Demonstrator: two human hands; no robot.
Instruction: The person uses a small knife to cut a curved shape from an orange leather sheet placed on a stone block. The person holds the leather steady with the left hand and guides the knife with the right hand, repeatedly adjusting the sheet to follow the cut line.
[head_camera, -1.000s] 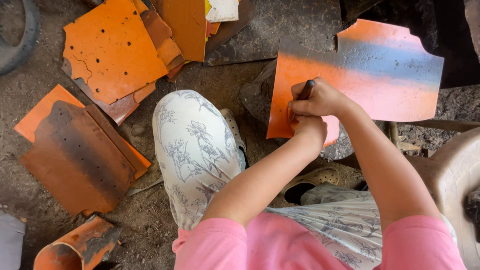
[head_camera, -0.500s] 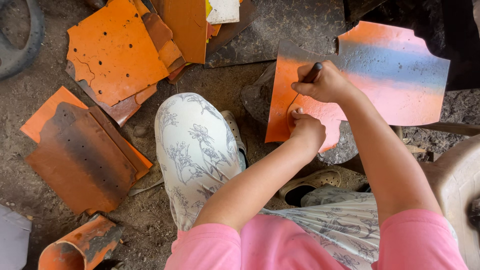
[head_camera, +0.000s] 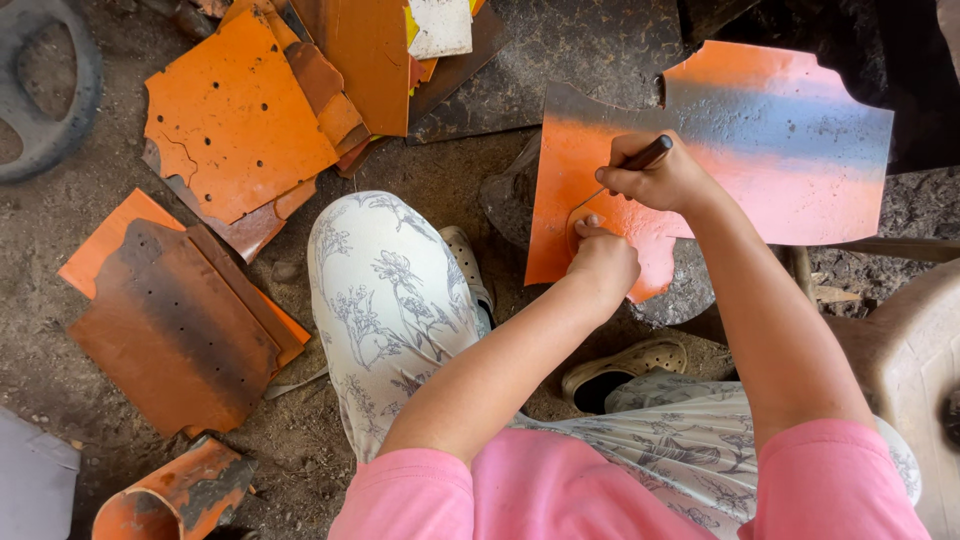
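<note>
Dirt floor (head_camera: 60, 230) strewn with orange scrap | orange metal sheet (head_camera: 780, 150) propped ahead of the knees, toward the floor's far right | right hand (head_camera: 660, 180) pinching dark scribing tool (head_camera: 645, 155), tip on sheet | left hand (head_camera: 603, 262) curled, pressing round template (head_camera: 578, 222) flat | perforated orange plates (head_camera: 235, 120) far left.

The orange sheet (head_camera: 760, 170) looks like thin painted metal, smooth and faintly shiny, with a bare grey band worn through the paint; the tool (head_camera: 648, 153) in the right hand (head_camera: 665, 180) has a dark, smooth handle. At nine o'clock lie scrap sheets (head_camera: 180, 320) of matt, scorched, rust-stained orange metal on rough, dusty ground (head_camera: 60, 230). The trousers (head_camera: 385, 300) are soft printed cloth.
</note>
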